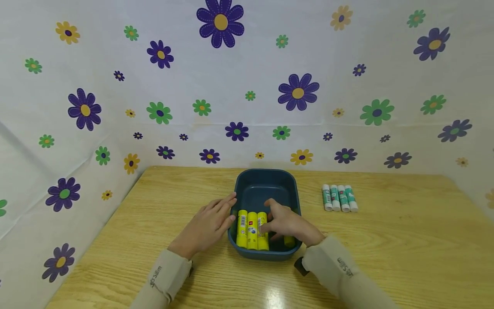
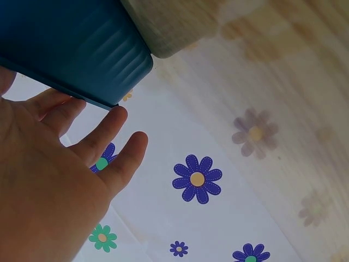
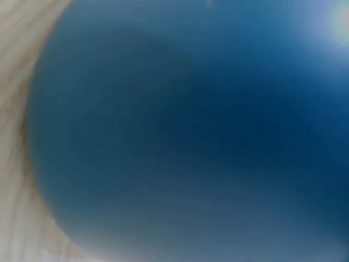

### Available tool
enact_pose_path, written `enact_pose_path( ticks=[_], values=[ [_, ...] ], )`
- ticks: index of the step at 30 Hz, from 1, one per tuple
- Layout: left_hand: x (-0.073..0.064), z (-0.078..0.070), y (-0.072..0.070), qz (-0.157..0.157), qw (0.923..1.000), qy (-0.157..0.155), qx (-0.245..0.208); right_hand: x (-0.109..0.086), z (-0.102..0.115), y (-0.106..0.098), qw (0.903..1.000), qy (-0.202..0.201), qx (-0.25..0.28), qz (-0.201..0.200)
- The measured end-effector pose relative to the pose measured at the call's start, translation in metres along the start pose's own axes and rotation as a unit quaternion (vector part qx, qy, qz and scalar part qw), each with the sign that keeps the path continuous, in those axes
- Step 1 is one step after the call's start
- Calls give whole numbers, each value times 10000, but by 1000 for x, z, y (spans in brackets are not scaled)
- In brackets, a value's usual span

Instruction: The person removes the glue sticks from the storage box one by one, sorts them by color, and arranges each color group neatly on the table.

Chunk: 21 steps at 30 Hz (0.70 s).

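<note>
A dark blue bin (image 1: 266, 256) sits on the wooden table. Inside its near part, three yellow glue sticks (image 1: 252, 231) lie side by side along the left. Another yellow glue stick (image 1: 289, 241) shows partly beneath my right hand (image 1: 287, 223). That hand reaches into the bin with bent, spread fingers, its thumb over the third stick of the row. My left hand (image 1: 206, 225) rests along the bin's left rim with fairly straight fingers. In the left wrist view, the left fingertips (image 2: 117, 114) are at the rim of the bin (image 2: 82, 49). Blurred blue bin wall (image 3: 163, 136) fills the right wrist view.
Several white and green glue sticks (image 1: 340, 198) lie in a row on the table, right of the bin. The wooden table (image 1: 393, 240) extends to both sides. A white flowered cloth (image 1: 254, 64) hangs behind the table and along its left side.
</note>
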<state>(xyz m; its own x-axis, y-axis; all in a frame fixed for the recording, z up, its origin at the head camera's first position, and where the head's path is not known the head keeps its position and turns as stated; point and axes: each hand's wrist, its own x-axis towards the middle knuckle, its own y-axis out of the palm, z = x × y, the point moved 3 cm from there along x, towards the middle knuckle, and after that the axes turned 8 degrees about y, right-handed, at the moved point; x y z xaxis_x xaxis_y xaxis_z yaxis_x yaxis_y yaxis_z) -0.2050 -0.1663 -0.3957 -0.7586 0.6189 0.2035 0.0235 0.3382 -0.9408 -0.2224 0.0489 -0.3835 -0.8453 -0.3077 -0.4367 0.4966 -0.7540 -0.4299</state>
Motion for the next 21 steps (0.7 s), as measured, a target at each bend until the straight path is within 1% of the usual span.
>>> enact_pose_path(
  ticks=[5, 8, 10, 17, 21],
  values=[
    [1, 0, 1, 7, 10000, -8, -16, 2, -3, 5, 9997, -70, 31, 224],
    [2, 0, 2, 27, 10000, 15, -47, 2, -5, 6, 9997, -147, -78, 203],
    [3, -1, 3, 41, 10000, 23, -52, 2, -5, 4, 9996, -223, -93, 114],
    [2, -1, 2, -17, 10000, -5, 28, -4, 3, -13, 9972, -658, 340, -56],
    [1, 1, 2, -46, 10000, -8, 48, -6, 7, -24, 9950, -885, 467, -6]
  ],
)
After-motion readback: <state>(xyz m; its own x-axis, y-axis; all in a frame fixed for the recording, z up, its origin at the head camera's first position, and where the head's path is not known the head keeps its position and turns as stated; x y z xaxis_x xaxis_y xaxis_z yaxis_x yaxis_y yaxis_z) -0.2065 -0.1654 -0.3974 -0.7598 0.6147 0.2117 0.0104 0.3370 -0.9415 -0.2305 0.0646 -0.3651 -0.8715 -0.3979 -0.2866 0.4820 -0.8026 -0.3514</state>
